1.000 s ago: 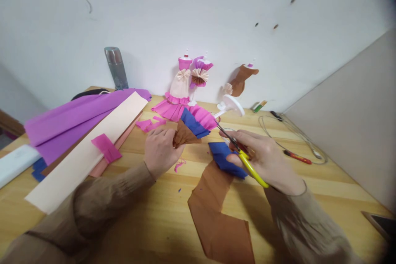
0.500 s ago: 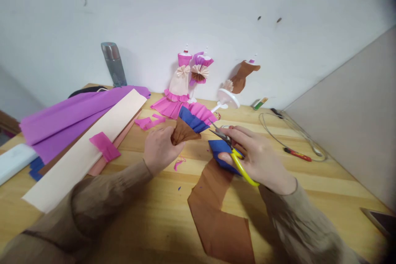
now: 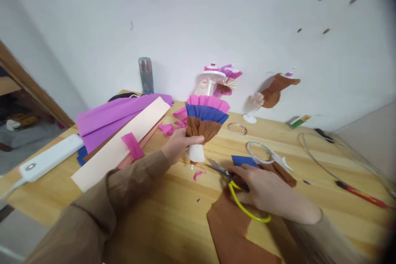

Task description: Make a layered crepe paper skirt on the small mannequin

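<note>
My left hand (image 3: 177, 145) is closed around a small white dress form (image 3: 196, 153), held upside down with its neck pointing at the table. Its gathered crepe-paper skirt (image 3: 204, 130) fans upward in brown, blue and pink layers, and the form's round base (image 3: 213, 75) shows above. In my right hand (image 3: 266, 192) are yellow-handled scissors (image 3: 228, 174). Their blades point left, a little apart, just right of the form's neck. Under that hand lie blue paper (image 3: 243, 160) and brown crepe paper (image 3: 227, 231). Pink scraps (image 3: 198, 174) lie close to the neck.
Purple crepe paper (image 3: 123, 116), a cream sheet (image 3: 116, 150) and a white power strip (image 3: 51, 160) lie left. A thermos (image 3: 146, 77) and more dressed forms (image 3: 272, 90) stand along the wall. A white ring (image 3: 252, 150), a red-handled tool (image 3: 361, 194) and a cable are to the right.
My left hand has turned the dress form from a sideways tilt to upside down, base up. The scissors have moved lower, away from the skirt's edge. My view has swung left.
</note>
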The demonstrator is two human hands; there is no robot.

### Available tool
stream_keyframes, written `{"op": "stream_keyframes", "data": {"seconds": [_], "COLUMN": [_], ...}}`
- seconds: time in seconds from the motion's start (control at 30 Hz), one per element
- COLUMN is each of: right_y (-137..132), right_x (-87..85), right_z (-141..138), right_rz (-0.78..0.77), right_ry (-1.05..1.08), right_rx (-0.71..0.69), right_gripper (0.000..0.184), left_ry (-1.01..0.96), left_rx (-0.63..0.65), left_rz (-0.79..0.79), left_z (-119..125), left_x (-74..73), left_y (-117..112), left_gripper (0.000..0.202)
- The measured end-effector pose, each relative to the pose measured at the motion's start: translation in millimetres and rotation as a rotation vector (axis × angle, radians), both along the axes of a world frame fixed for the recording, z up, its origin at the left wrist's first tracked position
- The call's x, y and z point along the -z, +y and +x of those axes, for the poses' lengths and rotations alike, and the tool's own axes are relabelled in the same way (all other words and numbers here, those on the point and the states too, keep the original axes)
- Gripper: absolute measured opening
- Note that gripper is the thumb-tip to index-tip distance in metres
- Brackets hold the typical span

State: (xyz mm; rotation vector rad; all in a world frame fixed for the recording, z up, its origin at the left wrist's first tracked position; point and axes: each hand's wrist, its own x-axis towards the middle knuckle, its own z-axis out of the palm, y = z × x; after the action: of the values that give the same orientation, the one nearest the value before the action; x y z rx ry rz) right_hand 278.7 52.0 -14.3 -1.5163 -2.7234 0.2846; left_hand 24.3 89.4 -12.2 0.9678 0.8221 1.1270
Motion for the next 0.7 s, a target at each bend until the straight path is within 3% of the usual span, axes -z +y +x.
{"op": "stream_keyframes", "data": {"seconds": [0.13, 0.33, 0.57, 0.7], "right_y": [-3.0, -4.8, -1.8, 8.0], "right_x": [-2.4, -0.3, -0.1, -16.6], "right_z": [-18.7, -25.8, -22.0, 2.4], "right_rz": [-0.104, -0.070, -0.087, 0.028], "right_ry": [-0.071, -0.045, -0.050, 0.026], "right_rx": [0.028, 0.031, -0.027, -0.023], "right_gripper": [0.055, 0.032, 0.058, 0.032], "left_ry": [-0.030, -0.022, -0.015, -0.005], "left_rx": [0.064, 0.135, 0.168, 0.178], "left_rz": [0.003, -0.041, -0.029, -0.076], "left_z": [-2.3, -2.7, -0.1, -0.4], "left_x": [-2.5, -6.1, -4.3, -6.4], "left_y": [0.6, -2.5, -5.4, -7.3], "left_gripper": [0.044, 0.048, 0.045, 0.047]}}
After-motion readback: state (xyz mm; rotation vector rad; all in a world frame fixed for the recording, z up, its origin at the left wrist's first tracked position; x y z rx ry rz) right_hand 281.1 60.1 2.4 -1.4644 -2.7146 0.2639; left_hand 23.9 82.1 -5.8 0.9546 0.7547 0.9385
